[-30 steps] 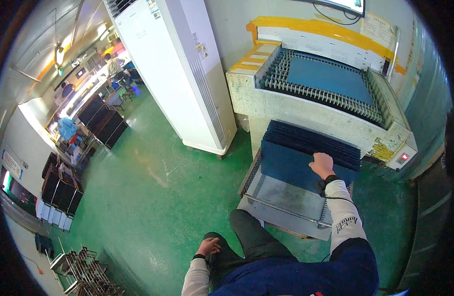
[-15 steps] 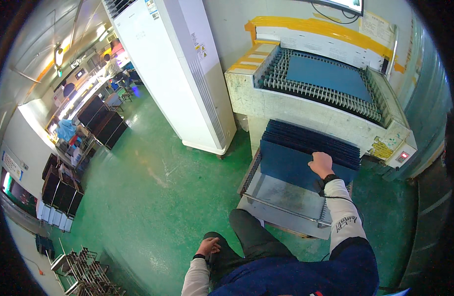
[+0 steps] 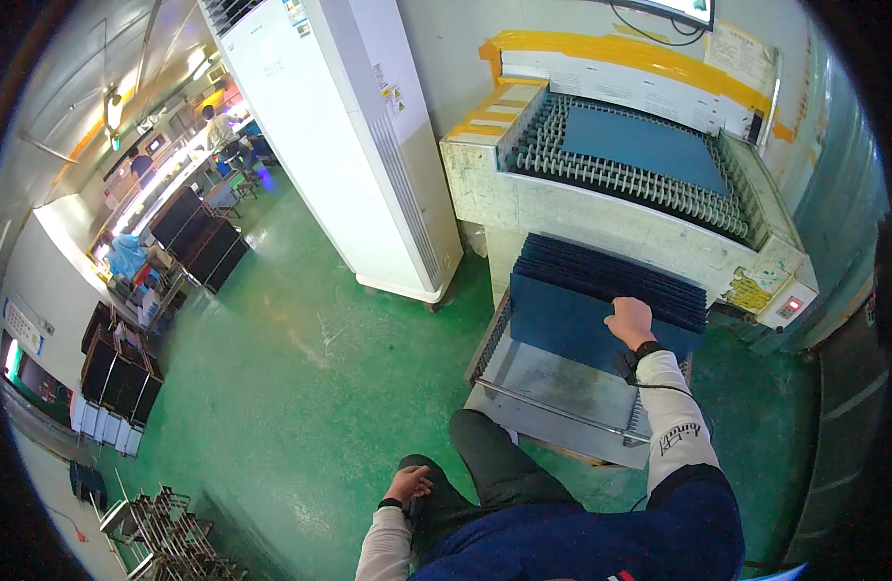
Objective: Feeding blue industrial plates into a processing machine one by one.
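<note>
My right hand [image 3: 631, 322] is closed at the top edge of the front dark blue panel [image 3: 562, 327], its fingertips hidden from above. Behind that panel, several more dark blue panels [image 3: 601, 274] stand close together in a metal rack [image 3: 538, 392] with toothed sides. My left hand [image 3: 411, 482] rests on my left thigh, fingers curled in and nothing visible in them.
Beyond the rack stands a pale machine [image 3: 601, 218] with a bed of rollers, a lighter blue panel [image 3: 645, 147] lying on it. A tall white cabinet-like unit [image 3: 339, 145] rises left of it. Stacked racks [image 3: 199, 237] and seated people [image 3: 218, 131] are at the far left.
</note>
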{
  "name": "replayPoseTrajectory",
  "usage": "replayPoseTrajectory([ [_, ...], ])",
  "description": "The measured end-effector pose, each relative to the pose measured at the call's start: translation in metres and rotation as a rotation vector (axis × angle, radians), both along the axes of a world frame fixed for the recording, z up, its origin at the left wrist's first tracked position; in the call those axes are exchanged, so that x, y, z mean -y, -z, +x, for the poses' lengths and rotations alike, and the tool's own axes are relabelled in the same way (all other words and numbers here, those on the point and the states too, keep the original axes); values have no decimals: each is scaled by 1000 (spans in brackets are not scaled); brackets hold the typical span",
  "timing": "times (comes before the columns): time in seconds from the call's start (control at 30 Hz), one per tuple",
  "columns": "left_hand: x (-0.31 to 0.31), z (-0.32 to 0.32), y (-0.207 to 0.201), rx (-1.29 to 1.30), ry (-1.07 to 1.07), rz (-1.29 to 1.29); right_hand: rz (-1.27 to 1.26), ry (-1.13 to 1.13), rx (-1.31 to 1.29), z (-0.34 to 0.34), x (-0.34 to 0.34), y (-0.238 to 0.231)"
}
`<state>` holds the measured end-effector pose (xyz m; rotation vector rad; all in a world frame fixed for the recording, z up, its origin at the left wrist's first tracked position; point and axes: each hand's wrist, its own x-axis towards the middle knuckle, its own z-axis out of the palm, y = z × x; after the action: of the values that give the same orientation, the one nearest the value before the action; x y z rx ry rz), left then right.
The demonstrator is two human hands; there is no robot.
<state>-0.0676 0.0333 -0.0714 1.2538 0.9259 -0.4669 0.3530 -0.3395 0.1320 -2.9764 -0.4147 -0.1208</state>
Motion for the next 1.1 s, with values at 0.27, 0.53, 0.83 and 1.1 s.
replayPoseTrajectory([
  [0.27,0,-1,2,4,-14,3,-15,16,-10,1,0,1],
  [0.53,-1,-2,4,18,-14,-15,-9,10,-12,1,-1,1],
  [0.83,0,-1,3,7,-18,-3,13,1,18,-2,0,0],
  [1.1,-5,-4,12,10,-11,-49,15,-18,33,-1,1,2],
])
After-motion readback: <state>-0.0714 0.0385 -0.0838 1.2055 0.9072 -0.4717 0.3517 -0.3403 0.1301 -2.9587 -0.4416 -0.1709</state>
